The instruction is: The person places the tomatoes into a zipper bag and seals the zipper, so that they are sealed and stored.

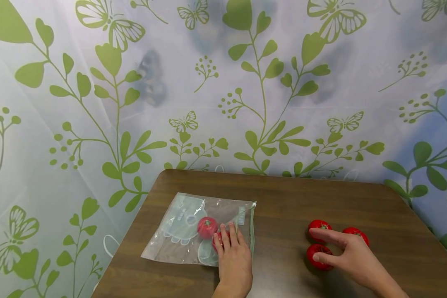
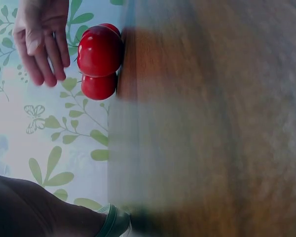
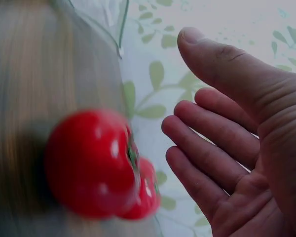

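Note:
A clear zip bag (image 1: 171,252) with a pale cartoon print and a green edge lies flat on the table. Inside it is one red tomato (image 1: 207,227); a second red tomato (image 1: 215,244) is partly hidden by my left hand (image 1: 234,260), which rests on the bag with fingers extended. To the right, three tomatoes sit close together: a rear one (image 1: 316,226), a front one (image 1: 319,265) and a right one (image 1: 359,234). My right hand (image 1: 352,256) hovers over them, thumb and fingers spread, palm bare in the right wrist view beside a tomato (image 3: 89,165).
The brown wooden table (image 1: 279,215) ends at the back against a white curtain (image 1: 208,95) printed with green leaves and butterflies. A white cord loop (image 1: 106,244) hangs by the table's left edge. Bare wood separates the bag from the three tomatoes.

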Available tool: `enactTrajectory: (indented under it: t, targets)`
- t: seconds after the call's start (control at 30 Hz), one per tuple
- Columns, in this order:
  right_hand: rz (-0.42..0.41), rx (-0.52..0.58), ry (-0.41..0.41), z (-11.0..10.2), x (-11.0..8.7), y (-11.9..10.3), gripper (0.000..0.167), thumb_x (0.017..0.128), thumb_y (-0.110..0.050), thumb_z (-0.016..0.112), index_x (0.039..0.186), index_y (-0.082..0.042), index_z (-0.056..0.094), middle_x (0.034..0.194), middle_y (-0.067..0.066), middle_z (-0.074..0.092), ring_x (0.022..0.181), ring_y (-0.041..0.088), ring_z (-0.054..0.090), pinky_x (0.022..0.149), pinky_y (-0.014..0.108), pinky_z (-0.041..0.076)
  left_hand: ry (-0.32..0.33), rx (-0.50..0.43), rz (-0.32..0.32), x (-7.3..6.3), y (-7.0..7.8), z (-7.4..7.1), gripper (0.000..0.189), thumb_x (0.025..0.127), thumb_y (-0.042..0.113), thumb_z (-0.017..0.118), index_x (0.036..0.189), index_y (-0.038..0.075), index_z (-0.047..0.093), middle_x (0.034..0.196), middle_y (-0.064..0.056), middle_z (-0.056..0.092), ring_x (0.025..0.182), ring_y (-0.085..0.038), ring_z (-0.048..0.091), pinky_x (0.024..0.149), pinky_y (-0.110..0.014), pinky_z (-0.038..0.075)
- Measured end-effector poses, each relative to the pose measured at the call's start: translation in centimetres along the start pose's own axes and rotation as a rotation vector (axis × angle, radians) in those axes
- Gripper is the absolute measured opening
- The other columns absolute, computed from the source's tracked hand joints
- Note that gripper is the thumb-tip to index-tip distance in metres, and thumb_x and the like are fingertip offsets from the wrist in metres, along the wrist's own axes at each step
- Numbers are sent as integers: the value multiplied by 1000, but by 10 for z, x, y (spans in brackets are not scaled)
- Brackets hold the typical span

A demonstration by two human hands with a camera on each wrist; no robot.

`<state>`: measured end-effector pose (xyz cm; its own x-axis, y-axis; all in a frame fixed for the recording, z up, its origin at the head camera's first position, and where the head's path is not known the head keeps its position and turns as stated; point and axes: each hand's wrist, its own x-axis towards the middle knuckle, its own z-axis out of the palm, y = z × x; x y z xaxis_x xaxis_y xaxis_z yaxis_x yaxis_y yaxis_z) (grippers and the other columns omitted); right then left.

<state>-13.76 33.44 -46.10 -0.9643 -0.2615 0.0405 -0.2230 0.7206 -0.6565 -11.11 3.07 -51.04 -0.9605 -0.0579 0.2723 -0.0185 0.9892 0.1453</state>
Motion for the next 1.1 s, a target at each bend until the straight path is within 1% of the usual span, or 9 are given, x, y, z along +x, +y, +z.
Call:
enactTrajectory:
  t: [0.1,0.17,0.3,0.4,0.6,0.7,0.83,0.9,1.1]
  targets:
    - [35,-38,22,-6,-9,10,61,85,-45,93,139,-23,76,138,2,77,119,-1,72,90,24,63,-4,0,2,0,0,-1,49,100,-2,63,149,-3,63,162,-21,56,156,-47,46,127,-65,36]
    - [57,-56,21,-10,-14,17,63,85,-44,94,140,-20,75,138,7,77,118,11,77,88,25,64,-9,-3,2,0,0,-1,48,101,-2,62,148,-3,63,162,-22,56,156,-47,46,127,-65,36]
    - [110,-94,10,-17,-22,29,71,84,-46,94,143,-13,72,138,13,77,118,23,79,86,27,65,-15,-9,0,1,-1,-2,46,102,-2,59,148,-3,63,162,-22,56,156,-47,45,128,-65,35]
    - [144,-106,-7,-20,-26,36,74,85,-46,93,145,-10,70,139,14,76,116,17,79,86,28,65,-17,-13,3,1,-1,-2,47,101,-3,60,148,-3,63,162,-22,55,156,-47,45,128,-66,34]
    - [174,-90,-66,-22,-28,50,73,91,-42,89,149,-5,66,142,19,74,121,28,77,92,43,65,-9,-14,8,0,-2,-1,47,100,-3,60,148,-3,63,162,-22,56,156,-47,45,128,-66,34]
    - [190,-59,-73,-19,-28,55,74,91,-42,89,150,-5,65,143,19,73,120,22,78,91,38,65,-5,-10,9,0,-2,-1,47,101,-2,60,148,-3,63,162,-22,56,156,-47,45,128,-66,34]
    - [202,15,-79,-14,-29,60,73,91,-40,90,150,-4,65,144,18,73,113,-1,74,87,24,63,-11,-4,5,1,-2,0,47,102,-2,60,148,-3,63,162,-22,56,157,-46,45,128,-65,34]
    - [200,58,-90,-10,-28,63,73,92,-37,89,151,-2,63,145,20,71,115,3,76,88,25,64,-11,-5,3,1,-2,1,47,102,-2,60,148,-2,63,162,-21,56,157,-46,45,128,-65,34]
    - [149,110,-67,3,-26,69,69,93,-28,89,150,2,63,144,23,71,112,-5,73,87,22,63,-11,-9,3,0,0,2,48,100,-2,62,148,-1,64,162,-21,56,157,-46,45,128,-65,34]
